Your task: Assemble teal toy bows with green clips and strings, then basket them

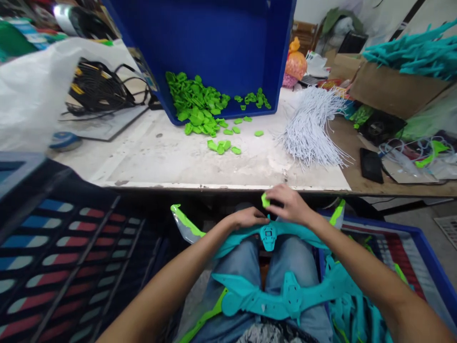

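Across my thighs rests a long teal plastic part with a raised middle piece and grey-and-green tips at its ends. My left hand is closed on this part's upper edge, just left of the middle piece. Right above that middle, my right hand pinches a small bright green plastic piece between thumb and fingers. Nearer my body, a second teal plastic part with a green arm lies on my lap, touched by neither hand.
A tipped blue bin spills small green pieces onto the white tabletop. White strands lie to their right. At my right stands a blue crate with teal parts; a dark crate is at my left.
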`<state>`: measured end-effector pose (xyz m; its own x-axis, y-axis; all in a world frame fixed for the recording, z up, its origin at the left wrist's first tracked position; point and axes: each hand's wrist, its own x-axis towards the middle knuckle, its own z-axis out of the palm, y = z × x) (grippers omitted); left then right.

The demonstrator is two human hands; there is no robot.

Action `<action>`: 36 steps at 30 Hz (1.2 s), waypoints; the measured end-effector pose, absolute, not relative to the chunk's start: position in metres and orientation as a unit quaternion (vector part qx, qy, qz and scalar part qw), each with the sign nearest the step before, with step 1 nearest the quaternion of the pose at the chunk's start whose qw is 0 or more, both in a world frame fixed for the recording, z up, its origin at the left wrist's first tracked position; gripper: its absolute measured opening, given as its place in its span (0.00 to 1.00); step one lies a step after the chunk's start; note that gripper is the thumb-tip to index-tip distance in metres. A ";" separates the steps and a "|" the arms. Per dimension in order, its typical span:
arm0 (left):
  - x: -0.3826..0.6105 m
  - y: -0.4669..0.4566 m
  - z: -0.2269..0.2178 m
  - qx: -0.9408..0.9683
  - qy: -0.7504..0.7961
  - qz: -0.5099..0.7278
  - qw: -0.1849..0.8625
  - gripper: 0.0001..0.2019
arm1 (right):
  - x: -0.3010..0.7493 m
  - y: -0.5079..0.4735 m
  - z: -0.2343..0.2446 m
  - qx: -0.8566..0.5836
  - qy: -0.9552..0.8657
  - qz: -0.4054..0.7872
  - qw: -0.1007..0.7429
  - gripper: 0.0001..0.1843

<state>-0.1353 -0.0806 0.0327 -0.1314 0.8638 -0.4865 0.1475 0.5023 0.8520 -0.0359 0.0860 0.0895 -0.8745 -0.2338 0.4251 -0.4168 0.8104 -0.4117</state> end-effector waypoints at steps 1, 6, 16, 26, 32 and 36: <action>-0.135 -0.080 0.032 0.372 0.679 0.332 0.539 0.28 | -0.016 0.075 0.084 0.177 -0.935 0.258 0.170 0.10; -0.131 -0.079 0.029 0.332 0.639 0.359 0.594 0.30 | 0.048 0.044 0.046 0.125 -0.953 0.229 0.154 0.12; -0.130 -0.084 0.042 0.453 0.673 0.290 0.508 0.25 | 0.046 0.028 0.040 -0.119 -0.929 0.339 0.087 0.10; -0.118 -0.085 0.039 0.446 0.708 0.298 0.459 0.21 | 0.028 0.028 0.049 -0.158 -0.950 0.263 -0.064 0.44; -0.099 -0.106 0.055 0.525 0.743 0.254 0.328 0.22 | 0.024 0.059 0.085 -0.035 -0.923 0.379 -0.054 0.28; -0.085 -0.112 0.045 0.574 0.791 0.185 0.106 0.20 | -0.054 0.076 0.117 -0.056 -0.940 0.311 0.128 0.12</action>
